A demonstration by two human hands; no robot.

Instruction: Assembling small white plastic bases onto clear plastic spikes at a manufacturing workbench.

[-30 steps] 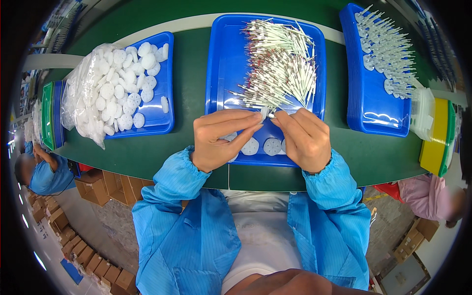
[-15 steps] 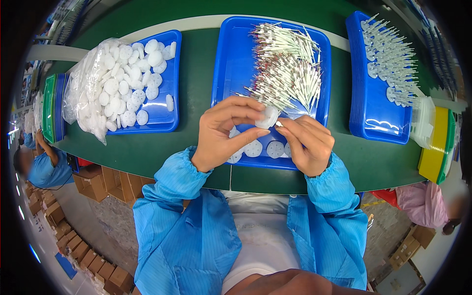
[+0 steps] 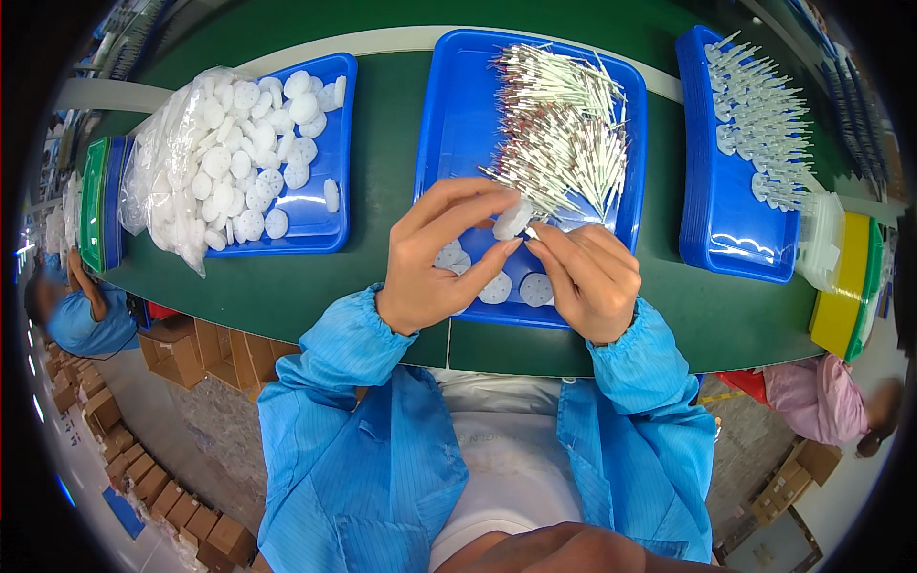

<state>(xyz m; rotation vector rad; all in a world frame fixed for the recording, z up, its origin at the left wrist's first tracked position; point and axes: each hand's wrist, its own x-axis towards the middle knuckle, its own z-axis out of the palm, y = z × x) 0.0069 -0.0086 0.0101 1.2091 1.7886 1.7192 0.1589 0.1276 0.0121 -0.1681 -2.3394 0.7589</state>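
Between thumb and fingers, my left hand (image 3: 441,246) grips a white round plastic disc (image 3: 513,220), tilted on edge. My right hand (image 3: 594,277) pinches a small white-tipped stick (image 3: 531,232) against the disc's right side; most of that stick is hidden by the fingers. Both hands are above the near part of a blue tray (image 3: 449,105). In that tray lies a heap of thin white sticks with dark red ends (image 3: 564,134). Several loose white discs with small holes (image 3: 496,287) rest along its near side, partly behind my hands.
At left, a blue tray (image 3: 330,215) holds a clear plastic bag (image 3: 162,181) spilling many white discs (image 3: 244,143). At right, stacked blue trays (image 3: 735,244) carry rows of discs with upright sticks (image 3: 759,115). A clear container (image 3: 820,244) and yellow bin (image 3: 839,286) stand beyond. Co-workers sit both sides.
The disc in my left hand has turned more edge-on and shifted slightly left. My right hand has moved a little left with the stick.
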